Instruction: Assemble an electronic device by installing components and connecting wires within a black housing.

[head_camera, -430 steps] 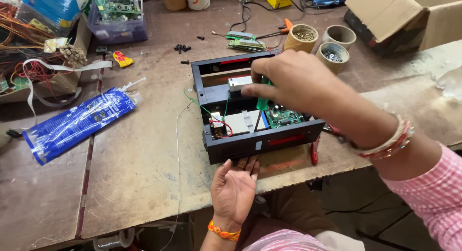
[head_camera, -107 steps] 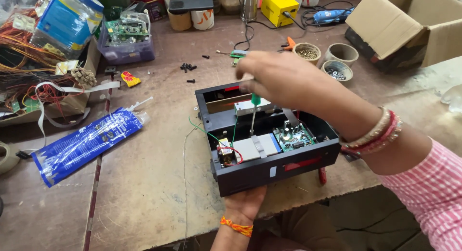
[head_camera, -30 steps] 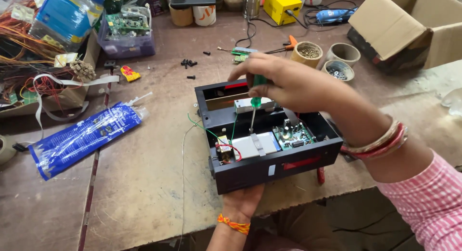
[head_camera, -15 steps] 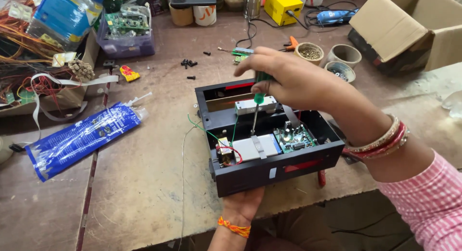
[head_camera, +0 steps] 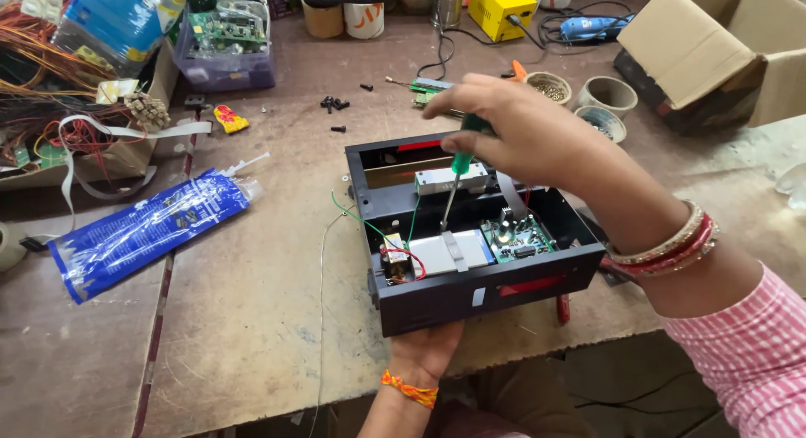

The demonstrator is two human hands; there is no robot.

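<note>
The right hand (head_camera: 525,136) clenches a green-handled screwdriver (head_camera: 453,190), its shaft nearly upright, tip down inside the open black case (head_camera: 470,299) at the worktop's (head_camera: 252,320) near edge. The left hand (head_camera: 428,350) braces the case's near wall; whether it grasps is hidden.

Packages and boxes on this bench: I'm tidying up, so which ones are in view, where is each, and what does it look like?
Blue plastic bag: lies flat at left of the black case, long, blue with pale print.
Cardboard box: far right corner, brown, flaps open.
Yellow box: top edge, small, square.
Clear plastic tub: upper left, holds green circuit boards.
Small yellow and red wrapper: near the tub, crumpled.
</note>
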